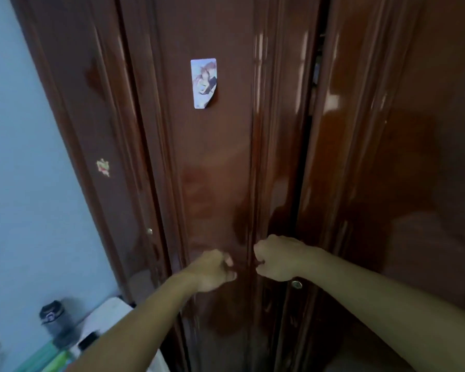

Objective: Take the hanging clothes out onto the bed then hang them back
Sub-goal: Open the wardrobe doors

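1. Two hands are in view: the left hand and the right hand, both reaching forward at the same height, close together but not touching each other.
2. Two doors of a glossy brown wardrobe fill the frame: the left door and the right door. A dark gap runs between them – wider toward the top – and something pale shows dimly inside it, too blurred to name.
3. Two stickers: a picture card on the left door, its lower right corner curling off, and a small sticker on the wardrobe's side panel.
4. Two small round metal fittings: one just below the right wrist, one on the left edge of the wardrobe.
5. Lower left, against a pale blue wall, stands a dark tumbler beside white and green items, all blurred.
6. The doors stand between the hands and the hanging clothes – no clothes can be made out.
7. Grip: the left hand's fingers curl at the face of the left door; the right hand is a curled fist at that door's right edge. Whether either holds a handle, I cannot tell.
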### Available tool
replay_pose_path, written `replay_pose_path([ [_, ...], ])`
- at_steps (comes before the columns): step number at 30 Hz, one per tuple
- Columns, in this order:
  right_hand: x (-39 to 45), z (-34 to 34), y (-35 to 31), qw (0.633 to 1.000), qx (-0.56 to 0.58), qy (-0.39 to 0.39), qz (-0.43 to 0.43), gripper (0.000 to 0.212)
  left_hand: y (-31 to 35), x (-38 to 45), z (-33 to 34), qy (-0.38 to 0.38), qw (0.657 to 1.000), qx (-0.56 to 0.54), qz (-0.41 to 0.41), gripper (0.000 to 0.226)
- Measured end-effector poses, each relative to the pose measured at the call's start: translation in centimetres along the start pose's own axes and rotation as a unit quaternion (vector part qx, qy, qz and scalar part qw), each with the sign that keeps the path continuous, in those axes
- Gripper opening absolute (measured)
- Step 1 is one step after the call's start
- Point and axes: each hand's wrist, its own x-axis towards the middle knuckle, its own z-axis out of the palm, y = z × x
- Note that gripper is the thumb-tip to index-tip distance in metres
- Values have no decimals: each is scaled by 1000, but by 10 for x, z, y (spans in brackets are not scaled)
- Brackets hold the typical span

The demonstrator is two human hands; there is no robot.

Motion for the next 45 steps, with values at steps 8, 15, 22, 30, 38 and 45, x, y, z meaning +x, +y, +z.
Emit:
replay_pose_path([
  [8,-8,-4,-17,945,-316,-1,82,36,-4,44,62,-27,987,-108,117,31],
  [15,-20,-17,-29,882,-442,-43,158,59,9,23,95,137,964,-160,165,25],
  [22,-15,-14,-38,858,-477,-54,184,40,42,26,103,53,958,-205,195,64],
  [30,-47,9,-41,860,-492,0,137,29,38,18,127,-3,952,-234,195,54],
  [38,-115,22,-80,887,-449,37,101,29,35,-42,147,-4,951,-216,220,32],
  [45,-186,50,-100,889,-442,73,90,19,63,-87,160,-86,958,-52,268,29],
])
